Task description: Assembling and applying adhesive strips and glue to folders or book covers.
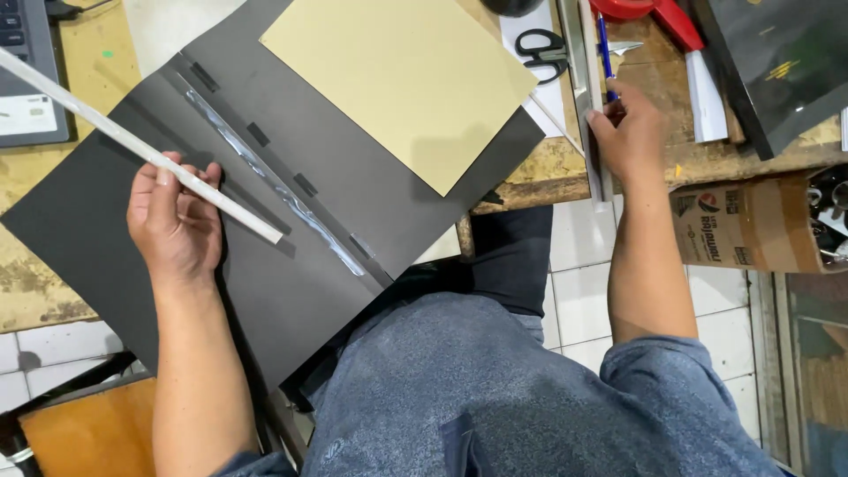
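Note:
My left hand [173,223] grips a long white strip [132,146] that slants from the upper left down to the middle of a large black sheet [291,291]. A shiny strip of clear tape [274,190] runs diagonally along the sheet, with short black tabs beside it. A tan sheet of paper [402,79] lies on the upper part of the black sheet. My right hand [629,132] rests on a metal ruler [585,88] at the table's right side, next to a blue pen [604,53]. I cannot tell whether the fingers hold the pen.
Black scissors [541,49] lie on white paper behind the tan sheet. A red tool [654,13] and a dark board [777,62] sit at the upper right. A cardboard box [751,225] stands right of the worn wooden table [548,172]. A keyboard [26,71] is at upper left.

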